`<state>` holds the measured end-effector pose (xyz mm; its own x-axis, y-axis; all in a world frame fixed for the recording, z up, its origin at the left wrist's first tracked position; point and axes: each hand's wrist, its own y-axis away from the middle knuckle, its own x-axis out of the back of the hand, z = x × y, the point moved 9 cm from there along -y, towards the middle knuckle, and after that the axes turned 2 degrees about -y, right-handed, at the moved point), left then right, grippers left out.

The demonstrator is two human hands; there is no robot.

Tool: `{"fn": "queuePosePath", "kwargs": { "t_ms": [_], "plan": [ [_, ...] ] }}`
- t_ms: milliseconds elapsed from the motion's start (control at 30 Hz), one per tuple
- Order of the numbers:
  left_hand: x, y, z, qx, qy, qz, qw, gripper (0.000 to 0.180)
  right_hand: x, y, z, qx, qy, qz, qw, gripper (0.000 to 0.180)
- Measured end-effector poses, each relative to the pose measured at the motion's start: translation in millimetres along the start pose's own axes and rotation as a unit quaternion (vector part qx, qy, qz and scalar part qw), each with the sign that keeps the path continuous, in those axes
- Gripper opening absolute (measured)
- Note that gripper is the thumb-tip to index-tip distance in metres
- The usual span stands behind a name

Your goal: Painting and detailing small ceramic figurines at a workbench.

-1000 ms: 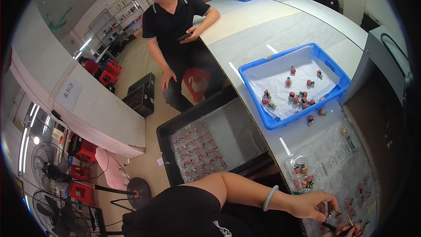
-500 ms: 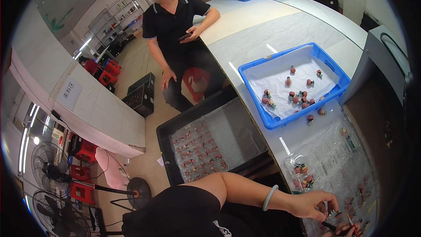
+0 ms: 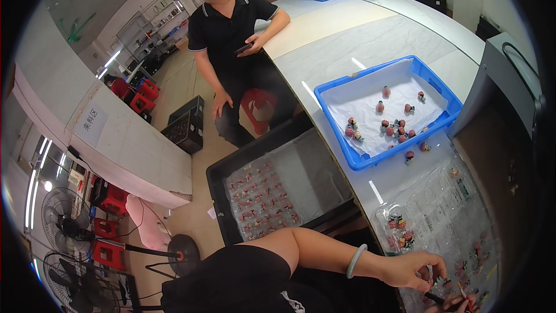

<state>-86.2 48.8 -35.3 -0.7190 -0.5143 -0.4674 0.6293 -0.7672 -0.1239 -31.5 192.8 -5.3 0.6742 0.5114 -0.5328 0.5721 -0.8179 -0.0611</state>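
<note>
My left hand (image 3: 416, 270), with a pale bangle (image 3: 356, 261) on its wrist, reaches over the table at the lower right. Its thumb and fingers are curled together in a pinch; what sits between them is too small to make out. Just below, at the picture's edge, part of my right hand (image 3: 465, 306) shows, closed on a thin pen-like tool (image 3: 461, 290) with an orange part. A dark rod (image 3: 433, 297) lies between the two hands. Around them, small red-topped figurines (image 3: 397, 222) rest on clear plastic sheeting (image 3: 428, 214).
A blue tray (image 3: 341, 149) lined with white paper holds several figurines. Left of the table, a black crate (image 3: 219, 197) contains rows of figurines. A grey box-like housing (image 3: 492, 81) stands at right. A seated person (image 3: 231, 35) holds a phone across the table corner. Fans (image 3: 63, 214) stand lower left.
</note>
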Motion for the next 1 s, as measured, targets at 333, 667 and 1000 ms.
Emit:
{"fn": "queuePosePath", "kwargs": {
  "t_ms": [333, 667, 1000],
  "plan": [
    [0.5, -0.5, -2.3, -0.011, -0.006, 0.003, 1.0, 0.031, 2.2, -3.0, -0.4, 0.021, 0.007, -0.025, 0.999, 0.003],
    [1.6, -0.9, -0.5, -0.024, -0.007, 0.012, 1.0, 0.03, -1.2, 0.1, -3.2, 0.019, 0.014, 0.012, 1.0, 0.003],
    [-0.3, 1.1, -0.6, 0.003, 0.006, -0.003, 1.0, 0.033, -4.2, -3.0, -0.4, 0.019, -0.008, -0.051, 0.998, 0.003]
  ]
}}
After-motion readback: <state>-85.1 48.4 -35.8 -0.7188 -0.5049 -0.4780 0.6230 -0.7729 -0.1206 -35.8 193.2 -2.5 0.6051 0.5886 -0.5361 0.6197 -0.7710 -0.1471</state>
